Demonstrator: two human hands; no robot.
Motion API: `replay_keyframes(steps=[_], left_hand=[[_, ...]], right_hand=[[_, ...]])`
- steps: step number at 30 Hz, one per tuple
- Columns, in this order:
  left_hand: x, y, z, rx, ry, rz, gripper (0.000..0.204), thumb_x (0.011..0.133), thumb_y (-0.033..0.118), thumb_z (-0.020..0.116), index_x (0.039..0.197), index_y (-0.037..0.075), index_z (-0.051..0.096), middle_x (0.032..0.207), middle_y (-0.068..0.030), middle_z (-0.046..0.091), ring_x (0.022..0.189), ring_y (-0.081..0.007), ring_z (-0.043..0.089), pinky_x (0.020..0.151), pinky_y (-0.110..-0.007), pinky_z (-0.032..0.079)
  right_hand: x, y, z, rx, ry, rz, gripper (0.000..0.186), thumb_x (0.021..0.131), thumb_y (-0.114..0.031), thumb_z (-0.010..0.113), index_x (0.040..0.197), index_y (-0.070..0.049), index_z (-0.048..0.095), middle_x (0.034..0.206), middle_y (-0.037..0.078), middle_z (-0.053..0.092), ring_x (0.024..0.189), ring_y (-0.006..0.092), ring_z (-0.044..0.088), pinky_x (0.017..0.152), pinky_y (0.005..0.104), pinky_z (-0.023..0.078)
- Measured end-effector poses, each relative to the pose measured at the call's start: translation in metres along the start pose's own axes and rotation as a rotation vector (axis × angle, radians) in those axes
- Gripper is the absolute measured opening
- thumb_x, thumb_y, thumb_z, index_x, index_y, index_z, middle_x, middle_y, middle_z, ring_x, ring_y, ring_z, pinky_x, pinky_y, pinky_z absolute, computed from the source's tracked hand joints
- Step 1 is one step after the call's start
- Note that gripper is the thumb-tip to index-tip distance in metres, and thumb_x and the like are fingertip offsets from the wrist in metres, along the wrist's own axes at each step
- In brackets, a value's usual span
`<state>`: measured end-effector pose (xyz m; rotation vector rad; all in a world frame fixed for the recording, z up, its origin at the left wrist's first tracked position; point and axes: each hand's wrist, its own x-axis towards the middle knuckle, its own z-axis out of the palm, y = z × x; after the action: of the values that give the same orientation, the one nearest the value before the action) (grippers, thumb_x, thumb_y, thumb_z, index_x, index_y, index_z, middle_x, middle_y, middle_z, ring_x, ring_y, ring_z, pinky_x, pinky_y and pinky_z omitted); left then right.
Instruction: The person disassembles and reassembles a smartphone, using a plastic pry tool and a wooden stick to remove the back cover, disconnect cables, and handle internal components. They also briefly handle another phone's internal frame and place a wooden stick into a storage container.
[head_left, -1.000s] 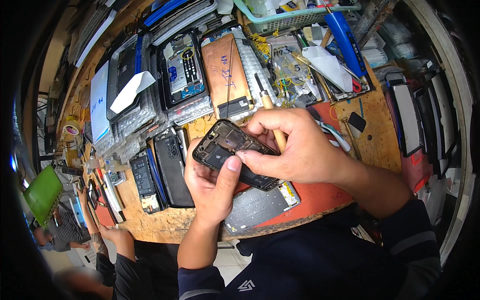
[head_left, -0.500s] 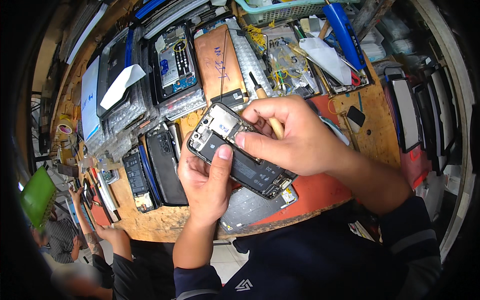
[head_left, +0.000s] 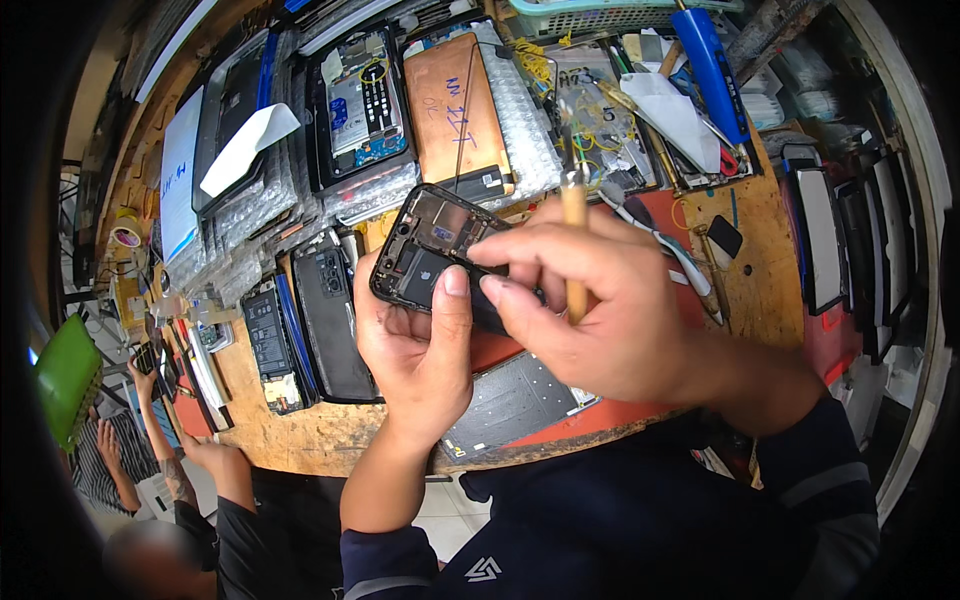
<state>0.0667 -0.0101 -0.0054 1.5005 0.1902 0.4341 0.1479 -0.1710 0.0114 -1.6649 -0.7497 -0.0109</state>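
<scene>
My left hand (head_left: 420, 345) is closed around an opened smartphone (head_left: 430, 225), its inner parts and black battery facing up, with the thumb lying on the battery. The phone is tilted, and its lower part is hidden behind my right hand. Over that end, my right hand (head_left: 590, 280) is closed, a thin tool with a wooden handle (head_left: 575, 225) tucked between its fingers. The tool's narrow tip points away from me and is blurred. My right index fingertip is at the phone's inner parts; whether it pinches a small part I cannot tell.
Below my hands a grey flat panel (head_left: 520, 400) lies on a red mat (head_left: 625, 415). Beyond are an opened phone (head_left: 360, 110), a copper-coloured panel (head_left: 455, 110), and a blue tool (head_left: 710, 75). Dark phone bodies (head_left: 335, 325) lie left. A co-worker's arm (head_left: 225, 470) rests at the table edge.
The wooden-handled tool has swung more upright in my right hand. My right index finger has straightened toward the phone's inner parts. The phone has tilted, and its lower end is now covered.
</scene>
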Motion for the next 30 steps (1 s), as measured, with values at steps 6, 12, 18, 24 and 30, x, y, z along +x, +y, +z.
replay_keyframes(steps=[6,12,18,24,30], left_hand=[[-0.005,-0.004,0.002,0.135,0.003,0.079,0.04,0.106,0.002,0.07,0.139,-0.003,0.047,0.12,-0.0106,0.069,0.1,-0.0108,0.069,0.08,-0.023,0.059],[-0.008,-0.008,0.004,0.148,0.007,0.124,0.043,0.106,0.001,0.069,0.141,-0.003,0.045,0.12,-0.0118,0.069,0.103,-0.0117,0.07,0.082,-0.024,0.059],[-0.009,-0.009,0.004,0.145,-0.008,0.16,0.044,0.106,0.001,0.068,0.142,-0.003,0.043,0.123,-0.0115,0.067,0.107,-0.0121,0.068,0.09,-0.026,0.058],[-0.01,-0.008,0.005,0.122,-0.003,0.135,0.044,0.106,0.001,0.068,0.141,-0.003,0.043,0.123,-0.011,0.066,0.106,-0.0117,0.068,0.089,-0.026,0.057],[-0.01,-0.01,0.001,0.262,-0.015,0.237,0.042,0.106,0.002,0.07,0.138,-0.002,0.044,0.118,-0.0093,0.065,0.1,-0.0093,0.066,0.084,-0.024,0.055]], right_hand=[[-0.012,0.004,0.014,0.08,0.099,0.064,0.023,0.09,0.007,0.081,0.113,0.002,0.08,0.09,0.005,0.07,0.064,0.0043,0.053,0.054,0.0221,0.041],[-0.012,0.003,0.012,0.105,0.102,0.072,0.019,0.09,0.005,0.083,0.109,0.002,0.081,0.092,0.005,0.072,0.065,0.0045,0.055,0.054,0.022,0.042],[-0.015,0.002,0.018,0.123,0.161,0.074,0.02,0.09,0.005,0.083,0.109,0.001,0.081,0.094,0.006,0.072,0.065,0.0047,0.056,0.054,0.0222,0.043],[-0.018,0.002,0.019,0.107,0.175,0.069,0.021,0.09,0.005,0.083,0.111,0.002,0.081,0.095,0.006,0.072,0.066,0.0048,0.057,0.055,0.0226,0.044],[-0.015,0.0,0.016,0.133,0.152,0.044,0.019,0.091,0.005,0.081,0.109,0.003,0.081,0.091,0.006,0.072,0.065,0.0048,0.056,0.055,0.0227,0.044]])
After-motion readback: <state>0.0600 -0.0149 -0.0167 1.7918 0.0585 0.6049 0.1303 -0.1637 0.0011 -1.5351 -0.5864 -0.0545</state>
